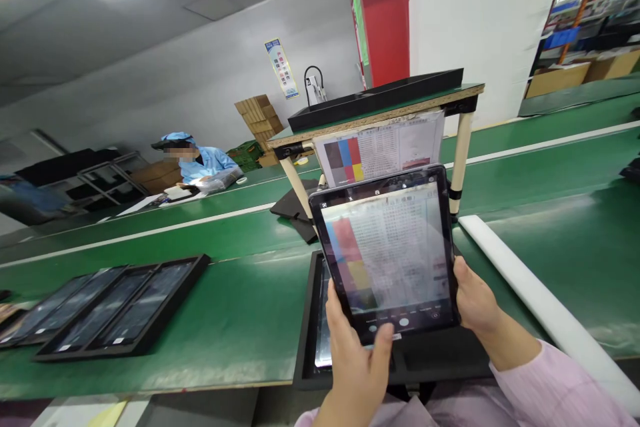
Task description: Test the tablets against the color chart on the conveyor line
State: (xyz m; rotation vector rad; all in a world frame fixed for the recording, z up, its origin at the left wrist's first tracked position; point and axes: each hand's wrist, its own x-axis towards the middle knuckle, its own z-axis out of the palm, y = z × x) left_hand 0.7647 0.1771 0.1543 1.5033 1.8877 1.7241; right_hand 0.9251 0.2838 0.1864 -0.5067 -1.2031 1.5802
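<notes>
A black-framed tablet [387, 253] is held up in front of me, its camera screen showing the printed sheet behind it. My left hand [353, 360] grips its lower left edge, with the thumb over the bottom of the screen near the shutter button. Along the right edge, my right hand [475, 297] is wrapped round the tablet's side. Beyond the tablet, a chart sheet [383, 147] with colour blocks and text hangs from a small raised shelf [475, 90]. Below my hands lies a black foam tray [306, 347]; part of a tablet shows in its left side.
On the left of the green bench [240, 327], a black tray [145, 340] holds tablets, with more beside it. A white foam strip [540, 300] lies at right. Black foam pieces [295, 210] rest near the shelf leg. A co-worker [205, 163] in blue sits across the bench.
</notes>
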